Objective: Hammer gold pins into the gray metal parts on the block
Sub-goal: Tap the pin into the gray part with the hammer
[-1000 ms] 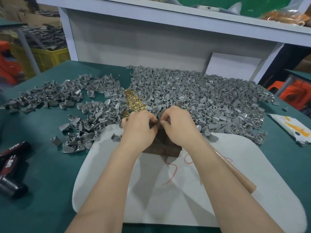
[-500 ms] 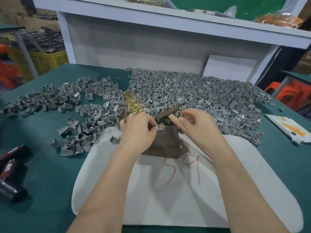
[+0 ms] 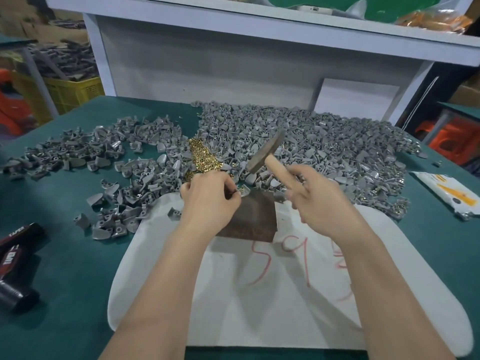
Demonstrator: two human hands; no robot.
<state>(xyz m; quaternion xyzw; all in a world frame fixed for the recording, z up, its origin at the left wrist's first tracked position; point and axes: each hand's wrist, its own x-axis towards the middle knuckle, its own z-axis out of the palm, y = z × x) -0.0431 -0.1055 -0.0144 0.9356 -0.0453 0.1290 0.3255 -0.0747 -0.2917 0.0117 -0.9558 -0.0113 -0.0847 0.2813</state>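
Gripping the wooden handle of a small hammer [image 3: 263, 153], the right hand [image 3: 319, 201] has its fingers curled round the shaft, and the dark metal head stands tilted in the air beyond and to the left of its knuckles, above the near edge of the big heap of gray parts [image 3: 337, 141]. The left hand [image 3: 207, 198] lies close beside it, thumb and fingertips pinched on a small gray metal part [image 3: 243, 192] at the far top edge of the brown block [image 3: 255, 216]; a glint of gold shows at that part, too small to tell more. The block sits under and between the two hands, its left side hidden by the left hand. Just beyond the left hand's knuckles lies the pile of gold pins [image 3: 204, 158], and farther out to that hand's left a looser scatter of gray parts [image 3: 104, 154] spreads over the green table [image 3: 65, 281]. Both forearms cross a white board [image 3: 259, 320] that carries the block and bears red scrawled marks [image 3: 262, 263] just nearer than the block. Well to the left of the left forearm lie black cylinders [image 3: 15, 255] with lettering. Well to the right of the right hand lies a white and yellow packet [image 3: 446, 193]. Beyond the heap rises a white shelf unit [image 3: 207, 61].
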